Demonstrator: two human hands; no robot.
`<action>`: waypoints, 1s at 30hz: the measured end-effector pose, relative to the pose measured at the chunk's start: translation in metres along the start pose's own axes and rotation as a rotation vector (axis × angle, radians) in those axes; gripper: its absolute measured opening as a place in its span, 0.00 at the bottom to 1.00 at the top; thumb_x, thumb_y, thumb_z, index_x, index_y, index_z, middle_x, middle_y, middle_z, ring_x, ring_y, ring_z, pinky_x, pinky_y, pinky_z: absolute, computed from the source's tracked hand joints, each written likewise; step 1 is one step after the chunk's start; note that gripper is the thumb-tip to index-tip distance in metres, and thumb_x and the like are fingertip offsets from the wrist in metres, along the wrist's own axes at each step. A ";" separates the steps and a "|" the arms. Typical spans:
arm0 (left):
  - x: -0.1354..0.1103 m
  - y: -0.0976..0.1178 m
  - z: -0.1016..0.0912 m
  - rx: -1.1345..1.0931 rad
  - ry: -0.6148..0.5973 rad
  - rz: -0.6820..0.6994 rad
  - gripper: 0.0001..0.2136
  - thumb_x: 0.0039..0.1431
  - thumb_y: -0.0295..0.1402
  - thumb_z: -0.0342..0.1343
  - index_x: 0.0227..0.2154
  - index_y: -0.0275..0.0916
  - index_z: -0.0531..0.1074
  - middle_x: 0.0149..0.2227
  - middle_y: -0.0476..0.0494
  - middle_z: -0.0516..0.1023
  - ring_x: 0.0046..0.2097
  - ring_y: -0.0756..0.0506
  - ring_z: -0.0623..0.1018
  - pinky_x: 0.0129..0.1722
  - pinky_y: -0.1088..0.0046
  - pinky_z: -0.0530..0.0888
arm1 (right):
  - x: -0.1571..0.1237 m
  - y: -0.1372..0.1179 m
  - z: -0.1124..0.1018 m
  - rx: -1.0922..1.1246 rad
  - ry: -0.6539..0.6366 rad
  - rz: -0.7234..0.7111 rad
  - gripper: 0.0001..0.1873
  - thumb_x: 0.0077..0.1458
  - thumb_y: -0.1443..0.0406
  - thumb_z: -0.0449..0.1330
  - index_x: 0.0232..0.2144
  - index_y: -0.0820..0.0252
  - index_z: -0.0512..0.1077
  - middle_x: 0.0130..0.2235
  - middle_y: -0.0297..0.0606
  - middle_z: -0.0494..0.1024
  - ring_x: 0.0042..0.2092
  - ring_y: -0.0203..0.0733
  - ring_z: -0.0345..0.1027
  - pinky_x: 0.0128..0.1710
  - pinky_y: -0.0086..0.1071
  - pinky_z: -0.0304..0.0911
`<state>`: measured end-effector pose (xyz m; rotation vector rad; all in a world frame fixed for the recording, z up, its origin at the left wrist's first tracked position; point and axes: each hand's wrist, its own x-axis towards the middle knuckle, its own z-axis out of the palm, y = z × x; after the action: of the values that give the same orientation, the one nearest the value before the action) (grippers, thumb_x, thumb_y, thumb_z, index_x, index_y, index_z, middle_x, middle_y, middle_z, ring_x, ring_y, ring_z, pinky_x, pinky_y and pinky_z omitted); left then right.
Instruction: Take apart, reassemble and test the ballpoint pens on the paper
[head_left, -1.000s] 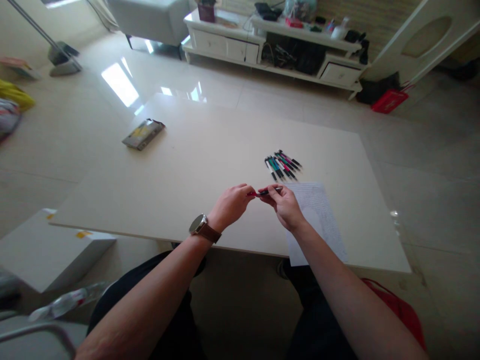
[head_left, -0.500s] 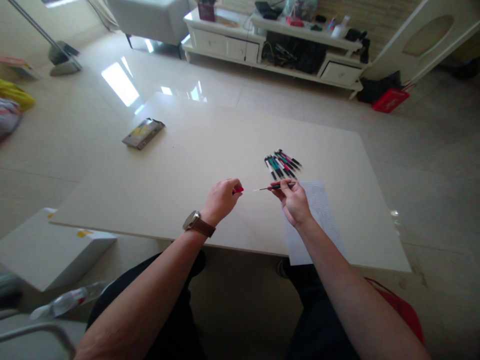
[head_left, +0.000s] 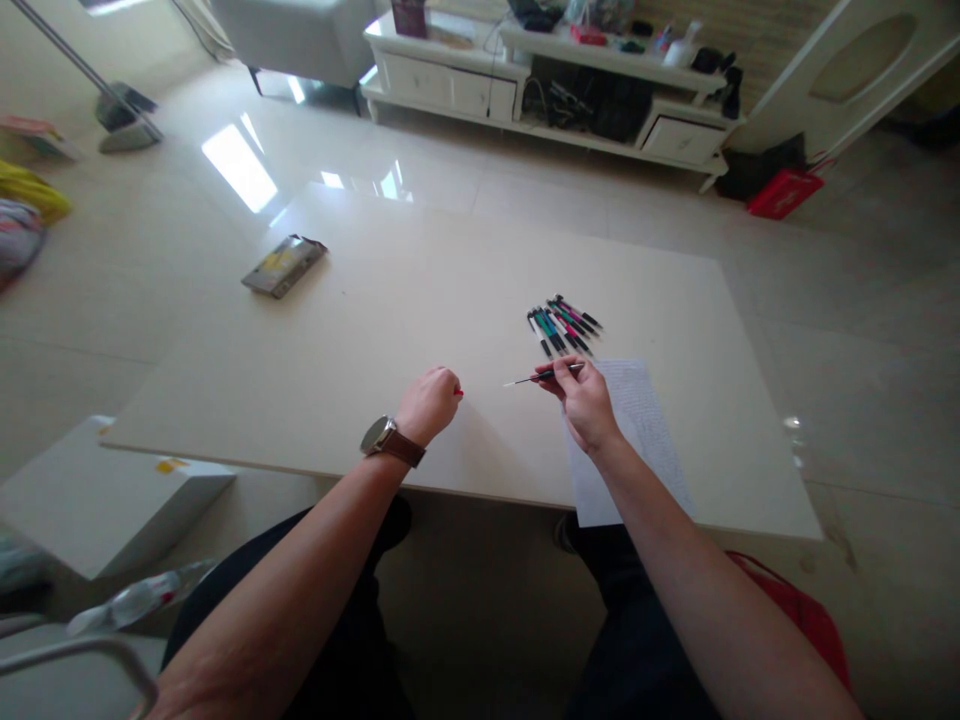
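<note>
My left hand (head_left: 427, 405), with a watch (head_left: 380, 436) on its wrist, is closed in a loose fist above the table. A small red piece (head_left: 459, 393) pokes out between its fingers; the rest is hidden. Pinched in my right hand (head_left: 589, 400) is a dark pen (head_left: 551, 374), held level, its thin light-tipped end pointing left toward the other hand. A gap separates the two hands. Just beyond the right hand lie several pens (head_left: 564, 325) with coloured barrels and black grips. Under that hand and forearm is a sheet of paper (head_left: 637, 400) with lines of writing.
The white table (head_left: 420, 270) carries a grey-and-yellow flat box (head_left: 285, 266) at its far left. A white box (head_left: 112, 500) and a plastic bottle (head_left: 142, 598) are low on the left. Across the floor stands a white TV cabinet (head_left: 450, 85).
My left hand has drawn back left, away from the pen, and its fingers now cover more of the red piece. My right hand has barely moved, still holding the pen.
</note>
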<state>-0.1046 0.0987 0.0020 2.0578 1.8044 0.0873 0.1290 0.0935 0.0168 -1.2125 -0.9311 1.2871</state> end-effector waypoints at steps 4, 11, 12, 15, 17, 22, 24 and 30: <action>0.000 -0.001 0.005 0.023 -0.011 0.014 0.09 0.61 0.30 0.54 0.35 0.37 0.79 0.41 0.37 0.80 0.44 0.42 0.77 0.43 0.68 0.72 | -0.001 -0.001 -0.001 -0.033 -0.013 -0.009 0.20 0.52 0.49 0.67 0.32 0.57 0.69 0.35 0.36 0.81 0.38 0.39 0.78 0.44 0.37 0.72; -0.002 -0.003 0.001 0.045 -0.037 -0.031 0.10 0.60 0.29 0.52 0.36 0.39 0.79 0.39 0.37 0.80 0.42 0.41 0.78 0.39 0.67 0.72 | -0.001 -0.002 -0.006 -0.159 -0.006 -0.044 0.20 0.53 0.47 0.66 0.31 0.57 0.70 0.35 0.37 0.80 0.37 0.39 0.77 0.43 0.37 0.73; -0.002 -0.004 0.001 0.046 -0.035 -0.039 0.10 0.59 0.28 0.52 0.37 0.39 0.79 0.39 0.38 0.80 0.42 0.41 0.78 0.39 0.67 0.71 | -0.001 -0.002 -0.006 -0.182 -0.004 -0.045 0.20 0.53 0.47 0.65 0.31 0.58 0.70 0.34 0.37 0.80 0.36 0.39 0.76 0.42 0.37 0.74; -0.002 -0.005 0.002 0.061 -0.024 -0.051 0.10 0.60 0.29 0.51 0.38 0.40 0.79 0.40 0.37 0.80 0.42 0.40 0.77 0.38 0.66 0.71 | -0.002 -0.001 -0.007 -0.227 -0.021 -0.019 0.21 0.53 0.47 0.66 0.30 0.58 0.70 0.33 0.37 0.80 0.36 0.39 0.76 0.41 0.37 0.74; -0.002 -0.006 0.003 0.084 -0.011 -0.052 0.11 0.61 0.28 0.50 0.39 0.39 0.78 0.41 0.35 0.79 0.43 0.39 0.77 0.38 0.65 0.71 | -0.003 0.000 -0.007 -0.240 -0.043 0.003 0.21 0.52 0.47 0.66 0.30 0.58 0.71 0.33 0.37 0.81 0.36 0.39 0.76 0.41 0.37 0.74; -0.001 0.005 0.004 0.030 0.091 0.084 0.14 0.61 0.30 0.51 0.48 0.37 0.75 0.48 0.33 0.77 0.52 0.38 0.74 0.48 0.62 0.72 | -0.003 0.005 -0.004 -0.241 -0.064 0.039 0.23 0.49 0.45 0.67 0.29 0.59 0.71 0.33 0.38 0.81 0.35 0.40 0.77 0.41 0.37 0.75; -0.002 0.015 0.003 -0.173 0.026 0.214 0.15 0.63 0.35 0.53 0.50 0.38 0.73 0.48 0.36 0.78 0.51 0.41 0.75 0.49 0.65 0.72 | -0.004 0.006 -0.002 -0.215 -0.079 0.057 0.24 0.49 0.45 0.68 0.30 0.59 0.71 0.33 0.38 0.81 0.35 0.40 0.77 0.41 0.37 0.75; -0.006 0.037 -0.004 -0.398 -0.136 0.379 0.08 0.63 0.33 0.53 0.38 0.41 0.78 0.36 0.45 0.82 0.36 0.48 0.78 0.38 0.72 0.72 | -0.004 0.008 0.003 -0.128 -0.129 0.104 0.21 0.50 0.48 0.69 0.30 0.59 0.71 0.33 0.37 0.81 0.37 0.40 0.78 0.44 0.38 0.74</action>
<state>-0.0720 0.0910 0.0193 2.0232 1.1847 0.3709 0.1242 0.0889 0.0099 -1.3035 -1.0685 1.4193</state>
